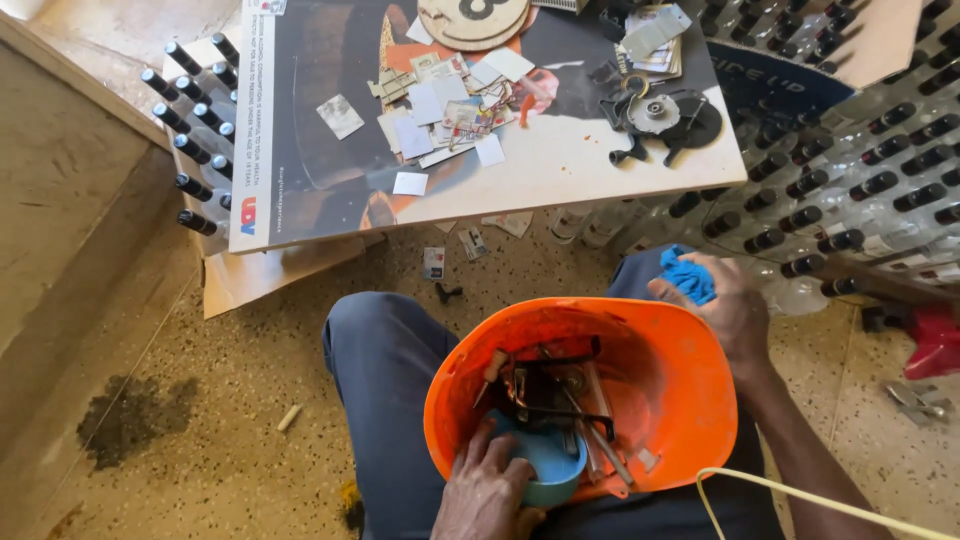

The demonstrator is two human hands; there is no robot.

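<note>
Hands: L [487, 490] in orange helmet [690, 370], R [725, 305] grips blue cloth [690, 275].

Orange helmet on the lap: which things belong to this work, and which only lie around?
In hand: orange helmet; blue cup under left hand; blue cloth in right hand; tools inside.
Lying about: board, paper scraps, bottles.

Dark blue trousers [385, 370], bare forearms, no sleeves in view
</note>
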